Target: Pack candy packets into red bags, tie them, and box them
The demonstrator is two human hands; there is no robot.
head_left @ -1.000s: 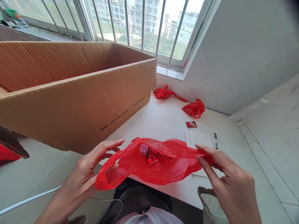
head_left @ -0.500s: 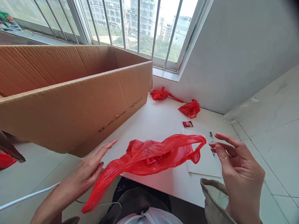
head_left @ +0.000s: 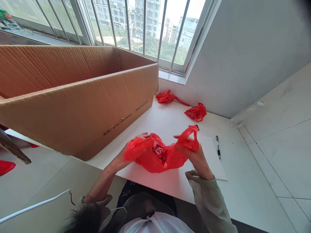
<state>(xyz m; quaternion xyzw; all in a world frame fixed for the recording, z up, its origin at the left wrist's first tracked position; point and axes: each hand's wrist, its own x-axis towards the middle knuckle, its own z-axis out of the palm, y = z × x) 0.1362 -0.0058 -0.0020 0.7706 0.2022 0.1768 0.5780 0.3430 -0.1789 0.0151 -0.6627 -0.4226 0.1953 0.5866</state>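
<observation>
A thin red plastic bag (head_left: 155, 157) with small red packets (head_left: 159, 151) inside rests on the white table (head_left: 167, 121). My left hand (head_left: 132, 150) grips the bag's left handle, fingers closed under the plastic. My right hand (head_left: 194, 155) holds the right handle (head_left: 188, 137), bunched and lifted a little. Both hands are partly covered by the bag.
A large open cardboard box (head_left: 80, 94) stands at the left on the table. Two knotted red bags (head_left: 166, 97) (head_left: 196, 112) lie near the wall. A pen (head_left: 218, 147) and a white sheet (head_left: 213, 158) lie to the right. A white cable (head_left: 34, 205) runs at lower left.
Both hands have moved forward and closed on the bag's handles, gathering the spread bag into a bunch on the table. Half a second ago both hands were open.
</observation>
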